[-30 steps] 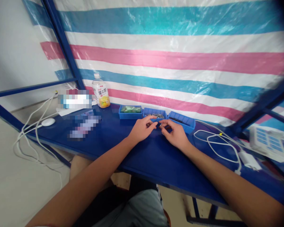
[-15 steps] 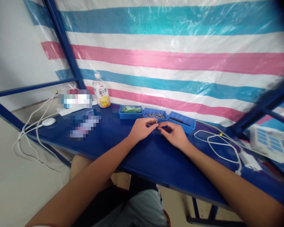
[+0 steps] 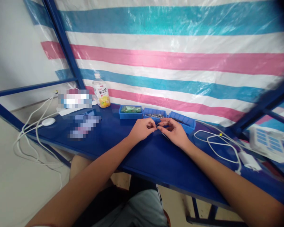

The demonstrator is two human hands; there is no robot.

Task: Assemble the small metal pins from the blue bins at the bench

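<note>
My left hand (image 3: 142, 130) and my right hand (image 3: 173, 132) meet fingertip to fingertip over the blue table (image 3: 142, 154), just in front of three small blue trays. Both pinch something tiny between thumb and fingers; I cannot make out what it is. The middle tray (image 3: 155, 114) holds small silvery metal parts. The left tray (image 3: 130, 111) holds green pieces, and the right tray (image 3: 182, 121) holds dark pieces.
A bottle of yellow tea (image 3: 101, 92) stands at the back left beside a white power strip (image 3: 68, 110). White cables (image 3: 217, 145) and a charger (image 3: 249, 159) lie on the right. A white device with blue squares (image 3: 268, 142) sits at the far right. Blue frame bars surround the table.
Both hands drew back slightly from the middle tray, then lifted a little with the fingertips pressed closer together.
</note>
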